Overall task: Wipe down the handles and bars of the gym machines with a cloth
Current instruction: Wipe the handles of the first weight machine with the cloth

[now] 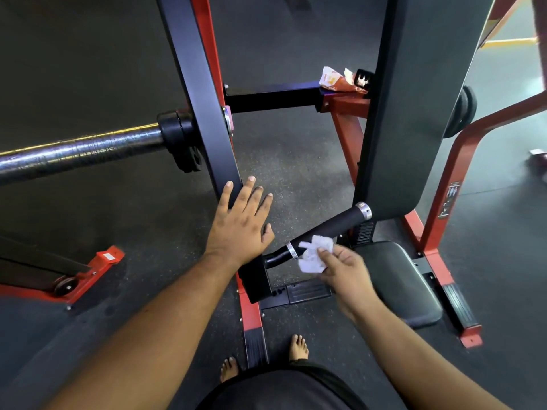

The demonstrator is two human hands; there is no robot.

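Note:
A red and black gym machine stands before me. Its black grip handle (331, 224) runs diagonally from a silver end cap at upper right down to a silver ring at lower left. My right hand (343, 269) pinches a crumpled white cloth (313, 254), pressed against the lower part of that handle. My left hand (241, 221) is flat with fingers spread, resting at the lower end of the machine's black lever arm (201, 93). A chrome weight bar (80, 152) sticks out leftward from that arm.
A black back pad (420, 108) rises at right with a black seat (399, 279) below it. An orange and white wrapper (340, 79) lies on the cross beam. Red frame legs (251, 315) run along the dark rubber floor by my bare feet (299, 347).

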